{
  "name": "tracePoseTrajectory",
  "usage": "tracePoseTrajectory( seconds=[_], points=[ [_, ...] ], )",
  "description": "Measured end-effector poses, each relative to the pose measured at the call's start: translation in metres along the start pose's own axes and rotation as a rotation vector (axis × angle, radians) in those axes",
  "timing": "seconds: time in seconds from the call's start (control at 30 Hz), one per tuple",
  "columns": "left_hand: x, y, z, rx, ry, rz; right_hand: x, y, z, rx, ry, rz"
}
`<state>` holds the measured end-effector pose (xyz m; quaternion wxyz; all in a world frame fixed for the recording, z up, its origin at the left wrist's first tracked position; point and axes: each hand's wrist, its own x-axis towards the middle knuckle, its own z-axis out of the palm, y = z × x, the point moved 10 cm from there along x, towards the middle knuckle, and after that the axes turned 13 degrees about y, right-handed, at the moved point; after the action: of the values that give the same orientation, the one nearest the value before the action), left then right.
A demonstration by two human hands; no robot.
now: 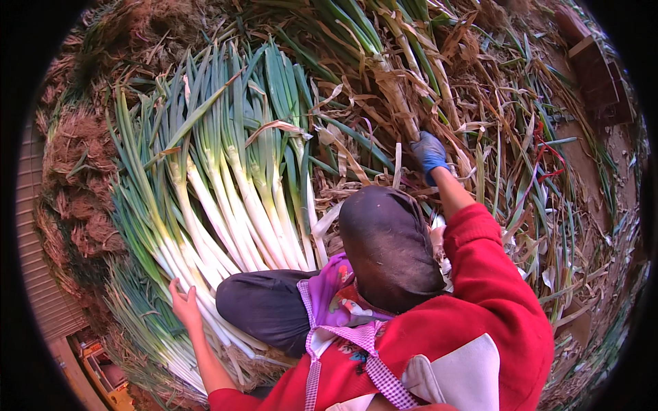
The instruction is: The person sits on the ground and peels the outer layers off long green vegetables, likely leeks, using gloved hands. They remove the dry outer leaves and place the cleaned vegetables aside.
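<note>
Peeled leeks or large scallions (247, 205) lie side by side in a broad pile at my left, white stems towards me and green leaves pointing away. My left hand (184, 304), bare, is at the near left edge of this pile with its fingers apart; nothing shows in its grasp. My right hand (430, 154), in a blue glove, is closed around the lower stem of an unpeeled leek (395, 95) covered in dry brown husk. More unpeeled leeks (437, 67) lie just beyond it. Part of the gloved palm is hidden.
Dry husks and leaf scraps (514, 154) cover the ground at the right, with a red ribbon (550, 154) among them. Root-ended bundles (85, 180) are stacked at the far left. Thinner leeks (169, 354) lie at the lower left. Dark boards (593, 77) stand at the upper right.
</note>
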<state>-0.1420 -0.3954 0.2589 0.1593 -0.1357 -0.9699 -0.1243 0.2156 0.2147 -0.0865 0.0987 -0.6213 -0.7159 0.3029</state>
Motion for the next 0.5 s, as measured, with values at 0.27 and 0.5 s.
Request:
tracePoseTrajectory(
  seconds=[0.27,0.5],
  points=[
    [0.014,0.084,0.022,-0.192,0.07,0.119,-0.139,0.008,-0.126,0.958,-0.443,0.199],
    [-0.036,0.262,0.119,-0.757,-0.491,0.211,-0.21,0.056,-0.149,0.777,-0.193,0.339]
  ],
)
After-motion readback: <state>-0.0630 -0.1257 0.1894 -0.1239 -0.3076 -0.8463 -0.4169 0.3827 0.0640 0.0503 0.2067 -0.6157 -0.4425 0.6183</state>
